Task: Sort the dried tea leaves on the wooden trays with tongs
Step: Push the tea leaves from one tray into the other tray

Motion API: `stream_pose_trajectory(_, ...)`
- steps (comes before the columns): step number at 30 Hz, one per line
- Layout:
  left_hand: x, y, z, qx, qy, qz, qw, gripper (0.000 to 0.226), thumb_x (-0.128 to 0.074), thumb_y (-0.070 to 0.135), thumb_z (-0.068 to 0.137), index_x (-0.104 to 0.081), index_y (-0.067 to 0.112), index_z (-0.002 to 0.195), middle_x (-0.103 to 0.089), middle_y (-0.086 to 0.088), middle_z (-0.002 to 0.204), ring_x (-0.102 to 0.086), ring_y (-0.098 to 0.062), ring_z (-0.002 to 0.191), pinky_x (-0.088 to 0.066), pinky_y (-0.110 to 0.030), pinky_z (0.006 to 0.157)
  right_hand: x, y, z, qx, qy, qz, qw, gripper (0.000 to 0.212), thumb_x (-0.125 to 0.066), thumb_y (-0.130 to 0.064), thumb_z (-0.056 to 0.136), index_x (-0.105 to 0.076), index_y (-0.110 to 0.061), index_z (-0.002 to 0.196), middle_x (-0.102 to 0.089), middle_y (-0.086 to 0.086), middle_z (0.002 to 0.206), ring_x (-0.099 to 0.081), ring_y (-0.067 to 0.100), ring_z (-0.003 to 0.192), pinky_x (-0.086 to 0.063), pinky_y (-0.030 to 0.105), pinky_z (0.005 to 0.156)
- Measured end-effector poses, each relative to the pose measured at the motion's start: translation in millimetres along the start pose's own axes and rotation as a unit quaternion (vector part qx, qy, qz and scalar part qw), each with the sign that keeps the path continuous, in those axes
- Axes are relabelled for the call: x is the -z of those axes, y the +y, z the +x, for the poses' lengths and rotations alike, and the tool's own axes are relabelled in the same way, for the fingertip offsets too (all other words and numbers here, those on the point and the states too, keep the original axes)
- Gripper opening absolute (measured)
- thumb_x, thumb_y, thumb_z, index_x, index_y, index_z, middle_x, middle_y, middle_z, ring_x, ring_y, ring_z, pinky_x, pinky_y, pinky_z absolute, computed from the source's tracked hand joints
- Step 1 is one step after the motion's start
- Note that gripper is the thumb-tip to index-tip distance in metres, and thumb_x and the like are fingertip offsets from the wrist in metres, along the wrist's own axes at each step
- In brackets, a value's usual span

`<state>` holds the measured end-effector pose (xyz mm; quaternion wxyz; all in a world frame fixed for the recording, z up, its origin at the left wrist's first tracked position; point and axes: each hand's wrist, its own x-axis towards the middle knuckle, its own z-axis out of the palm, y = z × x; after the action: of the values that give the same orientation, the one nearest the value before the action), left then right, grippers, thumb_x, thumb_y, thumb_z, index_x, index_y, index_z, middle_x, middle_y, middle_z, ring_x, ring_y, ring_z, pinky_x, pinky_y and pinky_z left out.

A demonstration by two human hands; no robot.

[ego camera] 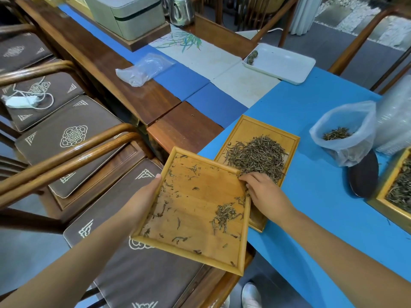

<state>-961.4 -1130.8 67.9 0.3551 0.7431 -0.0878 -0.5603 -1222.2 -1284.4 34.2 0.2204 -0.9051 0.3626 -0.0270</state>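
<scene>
The left hand [148,192] holds a wooden tray [193,210] by its left rim, the thumb on top of the edge and the other fingers hidden below. This tray is lifted and tilted, with its right rim lower, over the edge of the blue table [311,196]. The right hand [261,190] grips the opposite rim near the far right corner, fingers curled around the wood. Between the two grips lie scattered leaves and a small clump of tea leaves [224,215] close to the right rim. Just beyond the right hand, a second tray [249,127] rests flat on the table with a large pile of leaves [255,157]; the held tray overlaps its near corner. Farther right of this hand, the table is free up to a plastic bag [344,132].
</scene>
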Motion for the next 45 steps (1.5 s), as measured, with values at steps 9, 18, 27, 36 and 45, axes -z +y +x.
stream_pose_trajectory(9, -2.4, 0.7, 1.7, 0.006, 0.006, -0.007, 1.0, 0.071, -0.038, 0.067, 0.087, -0.055, 0.012, 0.128, -0.063, -0.015, 0.125, -0.062, -0.033, 0.111, -0.05, -0.048, 0.094, 15.0, -42.0, -22.6, 0.107, 0.041, 0.036, 0.993, 0.028, -0.052, -0.015, 0.091, -0.057, -0.019, 0.119, -0.059, 0.0, 0.119, -0.051, 0.017, 0.113, -0.041, 0.027, 0.099)
stream_pose_trajectory(18, -15.1, 12.9, -10.1, 0.004, 0.023, 0.003, 1.0, 0.065, -0.033, 0.057, 0.094, -0.052, 0.006, 0.131, -0.058, -0.02, 0.129, -0.057, -0.038, 0.116, -0.05, -0.044, 0.09, -0.8, -55.9, -44.7, 0.174, -0.029, -0.018, 0.984, 0.038, -0.061, -0.007, 0.082, -0.059, -0.015, 0.12, -0.062, 0.008, 0.12, -0.057, 0.024, 0.111, -0.053, 0.037, 0.089)
stream_pose_trajectory(27, -7.5, 9.7, -8.5, 0.002, 0.014, 0.007, 1.0, 0.064, -0.033, 0.059, 0.093, -0.057, 0.009, 0.126, -0.065, -0.016, 0.121, -0.062, -0.034, 0.11, -0.053, -0.034, 0.07, -0.8, -24.7, -15.3, 0.102, -0.013, -0.02, 0.994, 0.041, -0.048, -0.004, 0.089, -0.049, -0.015, 0.128, -0.05, 0.006, 0.129, -0.043, 0.023, 0.12, -0.042, 0.033, 0.1)
stream_pose_trajectory(36, 1.2, 4.1, -11.5, -0.003, 0.019, 0.056, 0.998, 0.06, -0.03, 0.064, 0.091, -0.07, 0.021, 0.099, -0.077, -0.001, 0.081, -0.074, -0.019, 0.07, -0.052, -0.033, 0.067, 3.8, -8.4, 4.4, 0.044, -0.002, -0.02, 0.999, 0.036, -0.043, -0.005, 0.093, -0.049, -0.015, 0.126, -0.05, 0.006, 0.125, -0.043, 0.023, 0.116, -0.042, 0.033, 0.097)
stream_pose_trajectory(45, -6.3, 3.0, -21.6, 0.012, 0.015, -0.006, 1.0, 0.064, -0.029, 0.053, 0.096, -0.046, 0.007, 0.135, -0.053, -0.021, 0.134, -0.052, -0.039, 0.122, -0.049, -0.036, 0.078, 7.7, -9.1, 7.6, 0.035, 0.032, -0.012, 0.999, 0.029, -0.041, -0.016, 0.096, -0.052, -0.014, 0.123, -0.053, 0.005, 0.121, -0.046, 0.02, 0.114, -0.04, 0.029, 0.096)
